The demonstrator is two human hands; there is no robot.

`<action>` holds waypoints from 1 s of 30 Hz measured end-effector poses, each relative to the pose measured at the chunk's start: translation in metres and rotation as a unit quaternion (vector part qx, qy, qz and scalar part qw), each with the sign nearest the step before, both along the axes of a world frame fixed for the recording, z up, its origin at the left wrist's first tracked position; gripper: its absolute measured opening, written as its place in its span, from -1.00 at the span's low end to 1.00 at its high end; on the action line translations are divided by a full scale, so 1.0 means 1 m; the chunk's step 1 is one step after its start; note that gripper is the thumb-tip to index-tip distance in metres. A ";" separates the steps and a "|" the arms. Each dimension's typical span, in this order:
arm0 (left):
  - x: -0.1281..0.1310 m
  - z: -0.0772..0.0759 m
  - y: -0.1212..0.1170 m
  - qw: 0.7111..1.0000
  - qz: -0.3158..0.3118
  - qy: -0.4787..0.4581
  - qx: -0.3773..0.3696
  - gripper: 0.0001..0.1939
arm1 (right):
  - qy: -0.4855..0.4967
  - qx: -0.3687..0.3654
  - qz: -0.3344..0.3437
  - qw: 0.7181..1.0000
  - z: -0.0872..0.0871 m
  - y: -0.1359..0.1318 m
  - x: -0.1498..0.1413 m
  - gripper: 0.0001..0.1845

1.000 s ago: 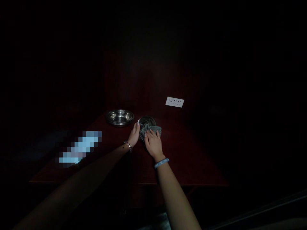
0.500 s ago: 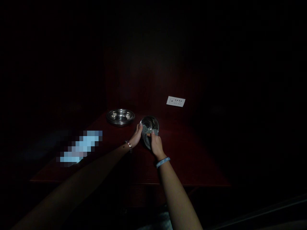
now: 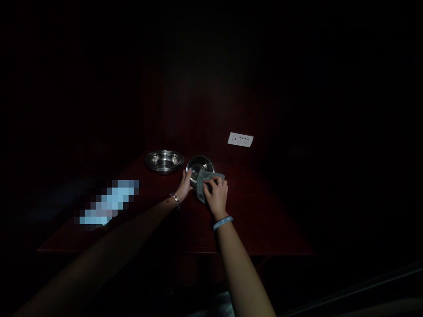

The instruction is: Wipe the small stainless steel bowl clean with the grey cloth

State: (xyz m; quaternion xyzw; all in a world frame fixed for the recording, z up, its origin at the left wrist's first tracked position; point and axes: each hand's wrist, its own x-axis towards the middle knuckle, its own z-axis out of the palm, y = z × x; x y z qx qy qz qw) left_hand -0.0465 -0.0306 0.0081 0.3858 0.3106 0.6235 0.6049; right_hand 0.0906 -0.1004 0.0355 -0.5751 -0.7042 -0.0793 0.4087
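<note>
Bowl (image 3: 204,164): tilted, left hand (image 3: 184,188) gripping 8 o'clock
Cloth (image 3: 202,178): held by right hand (image 3: 217,198), bowl's 5 o'clock
Dishes (image 3: 164,161): bowl's 9 o'clock, probably stacked

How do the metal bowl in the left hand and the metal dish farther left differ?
The metal bowl is tilted; the metal dish sits flat on the table. The left hand grips the bowl; no hand touches the dish. A cloth overlaps the bowl, none the dish. Both are round and shiny.
</note>
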 end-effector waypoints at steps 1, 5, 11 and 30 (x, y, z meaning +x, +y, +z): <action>0.000 0.001 0.000 1.000 0.010 -0.007 -0.009 -0.50 | 0.007 -0.001 -0.014 1.000 -0.001 0.000 0.000 -0.81; 0.003 0.008 -0.005 0.999 0.020 -0.032 -0.024 -0.56 | 0.108 -0.008 -0.021 0.994 -0.006 0.005 0.002 -0.77; 0.008 0.021 -0.018 0.998 0.004 -0.047 -0.029 -0.64 | 0.252 -0.067 -0.021 0.965 -0.015 0.013 0.005 -0.68; 0.008 0.024 -0.042 0.992 -0.056 -0.016 0.115 -0.41 | 0.219 -0.062 -0.139 0.964 0.001 0.004 0.004 -0.53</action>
